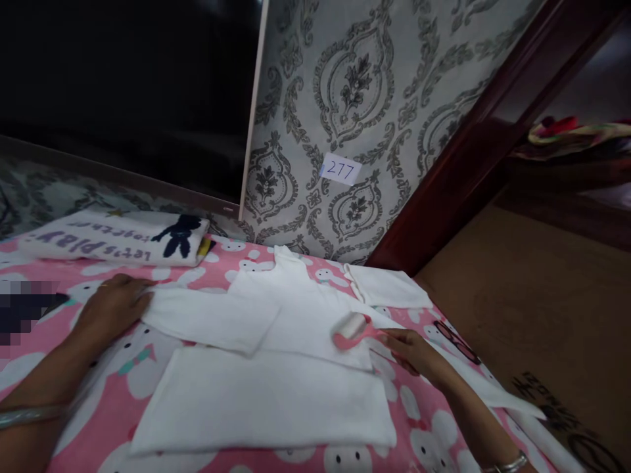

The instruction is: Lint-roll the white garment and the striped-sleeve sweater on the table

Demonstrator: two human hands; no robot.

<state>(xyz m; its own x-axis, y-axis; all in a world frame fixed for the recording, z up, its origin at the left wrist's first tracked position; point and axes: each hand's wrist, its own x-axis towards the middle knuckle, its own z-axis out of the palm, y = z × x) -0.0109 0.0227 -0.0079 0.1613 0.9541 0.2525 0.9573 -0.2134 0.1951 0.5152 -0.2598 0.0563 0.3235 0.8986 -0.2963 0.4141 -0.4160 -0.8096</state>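
Note:
A white long-sleeved top [296, 309] lies spread on a pink cloth printed with white rabbits [365, 456]. My left hand [116, 302] is at the cuff of the left-hand sleeve, its thumb and fingers closed on the cuff edge. That sleeve lies across the top's body. In my right hand [411, 351] is the pink handle of a lint roller [352, 328]. Its white roll rests over the right part of the top, slightly blurred. The other sleeve [483, 381] stretches out to the right, beneath my right forearm.
Behind on the left lies a folded white printed cloth [118, 236] below a large dark screen [123, 98]. A folded white cloth [394, 288] and dark-rimmed glasses [458, 341] are at the right. Beyond that edge stands a brown cardboard box [532, 295].

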